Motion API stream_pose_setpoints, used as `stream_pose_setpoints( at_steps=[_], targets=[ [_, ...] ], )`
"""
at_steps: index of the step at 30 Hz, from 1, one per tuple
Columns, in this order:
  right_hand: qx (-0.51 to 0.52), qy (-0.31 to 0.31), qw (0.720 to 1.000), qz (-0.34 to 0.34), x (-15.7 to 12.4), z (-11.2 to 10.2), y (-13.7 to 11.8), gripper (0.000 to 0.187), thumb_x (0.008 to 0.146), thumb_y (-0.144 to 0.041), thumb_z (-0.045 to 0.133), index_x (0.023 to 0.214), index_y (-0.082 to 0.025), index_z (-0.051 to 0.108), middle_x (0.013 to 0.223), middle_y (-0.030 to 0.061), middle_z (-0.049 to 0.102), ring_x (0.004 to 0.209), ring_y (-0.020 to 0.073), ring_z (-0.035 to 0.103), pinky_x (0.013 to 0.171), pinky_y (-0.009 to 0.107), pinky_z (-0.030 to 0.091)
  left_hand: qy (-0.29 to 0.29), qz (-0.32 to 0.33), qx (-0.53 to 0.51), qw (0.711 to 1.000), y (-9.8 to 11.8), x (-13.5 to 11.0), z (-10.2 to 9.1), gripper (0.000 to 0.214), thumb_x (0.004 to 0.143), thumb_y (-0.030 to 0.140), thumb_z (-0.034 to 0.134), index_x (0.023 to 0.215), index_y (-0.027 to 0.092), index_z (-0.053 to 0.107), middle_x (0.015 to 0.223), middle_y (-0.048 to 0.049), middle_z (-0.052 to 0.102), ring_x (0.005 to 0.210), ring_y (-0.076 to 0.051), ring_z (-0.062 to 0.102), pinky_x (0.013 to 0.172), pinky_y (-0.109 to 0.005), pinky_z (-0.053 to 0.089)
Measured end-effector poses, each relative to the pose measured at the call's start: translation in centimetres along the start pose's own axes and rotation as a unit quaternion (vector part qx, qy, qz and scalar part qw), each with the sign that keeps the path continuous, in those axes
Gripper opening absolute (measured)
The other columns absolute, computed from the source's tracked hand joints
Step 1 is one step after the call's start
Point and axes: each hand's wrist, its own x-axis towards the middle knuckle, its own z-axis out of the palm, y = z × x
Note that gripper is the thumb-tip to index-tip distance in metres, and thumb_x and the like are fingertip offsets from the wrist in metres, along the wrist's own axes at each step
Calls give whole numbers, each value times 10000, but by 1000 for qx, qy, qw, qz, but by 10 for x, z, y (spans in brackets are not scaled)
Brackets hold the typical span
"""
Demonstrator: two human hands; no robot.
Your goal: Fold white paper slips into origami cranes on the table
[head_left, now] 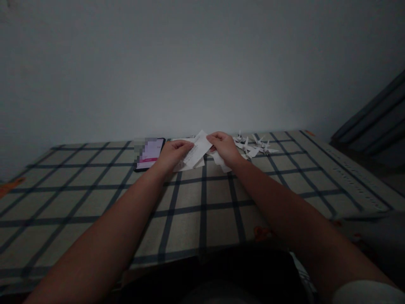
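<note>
A sheet of white paper (198, 148) with faint marks on it is held up between my hands, one corner pointing upward. My left hand (174, 154) pinches its left side with thumb and fingers. On the other side, my right hand (224, 147) grips the right corner between thumb and fingertips. More white paper (198, 164) lies beneath the held sheet on the cloth. Another loose piece of paper (220, 162) sits under my right hand, partly hidden by it. Several folded paper cranes (265, 147) rest just right of my right hand.
A phone (149, 155) with a lit screen, partly blurred out, lies left of my left hand. The table wears a checked tablecloth (190, 198) and backs onto a plain wall (202, 67). Dark folded fabric (376, 109) hangs at the far right.
</note>
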Motion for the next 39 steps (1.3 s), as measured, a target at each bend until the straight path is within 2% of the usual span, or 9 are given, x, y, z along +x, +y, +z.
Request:
stream_pose_setpoints(
  at_steps=[7, 9, 12, 14, 17, 19, 27, 34, 39],
  targets=[
    [-90, -8, 993, -70, -1, -1, 5, 123, 809, -271, 593, 726, -200, 537, 673, -32, 533, 645, 121, 511, 625, 260, 418, 65, 90, 102, 989, 1, 0, -3, 288, 745, 443, 718, 848, 180, 779, 829, -50, 757, 743, -202, 647, 687, -292, 493],
    [-106, 2, 989, -98, 0, -2, 6, 46, 817, -245, 575, 828, -204, 557, 742, -24, 562, 709, 129, 542, 681, 268, 440, 69, 136, 182, 971, 1, -2, -4, 257, 771, 427, 692, 834, 196, 783, 848, -50, 765, 782, -219, 664, 732, -306, 501],
    [-147, -7, 976, -160, -3, -3, 2, 220, 839, -259, 597, 1054, -212, 587, 939, 25, 644, 868, 152, 598, 769, 288, 460, 50, 207, 289, 933, 0, -5, -4, 261, 818, 426, 643, 852, 214, 792, 878, -54, 774, 805, -227, 679, 779, -316, 503],
    [-209, -48, 952, -218, -6, -4, -1, 223, 865, -301, 616, 1067, -207, 626, 1044, 64, 666, 968, 177, 604, 813, 311, 457, 30, 238, 326, 914, 1, -6, -4, 285, 845, 426, 614, 886, 211, 796, 897, -64, 777, 806, -226, 685, 792, -320, 501],
    [-301, -115, 898, -301, -9, -3, -3, 135, 908, -292, 593, 945, -195, 678, 1006, 73, 693, 1014, 199, 592, 933, 356, 416, 17, 265, 351, 898, 2, -8, -4, 331, 874, 437, 580, 925, 191, 794, 913, -87, 775, 812, -233, 688, 787, -334, 494],
    [-336, -125, 874, -329, -9, -2, -3, 135, 921, -269, 577, 936, -188, 684, 985, 68, 700, 997, 199, 586, 958, 359, 395, 14, 279, 365, 888, 3, -9, -4, 353, 886, 443, 563, 944, 180, 791, 917, -99, 773, 821, -238, 686, 783, -340, 487],
    [-439, -126, 824, -336, -13, -5, -12, 140, 907, -228, 562, 953, -181, 686, 987, 74, 693, 994, 219, 549, 904, 345, 384, 6, 308, 445, 841, 7, -13, -3, 328, 895, 405, 539, 966, 189, 776, 909, -105, 755, 858, -250, 669, 810, -356, 471],
    [-488, -101, 798, -337, -16, -3, -18, 135, 900, -237, 571, 933, -182, 690, 987, 82, 691, 995, 235, 538, 869, 357, 385, 14, 308, 449, 839, 11, -15, -2, 311, 887, 398, 540, 921, 192, 771, 923, -116, 753, 873, -260, 666, 812, -361, 469],
    [-516, -40, 800, -304, -5, -22, -18, 109, 883, -191, 568, 876, -179, 676, 966, 101, 678, 977, 247, 528, 838, 367, 384, 45, 294, 449, 842, 9, -11, -8, 324, 890, 418, 537, 934, 194, 767, 915, -106, 759, 865, -253, 667, 787, -348, 464]
  ],
)
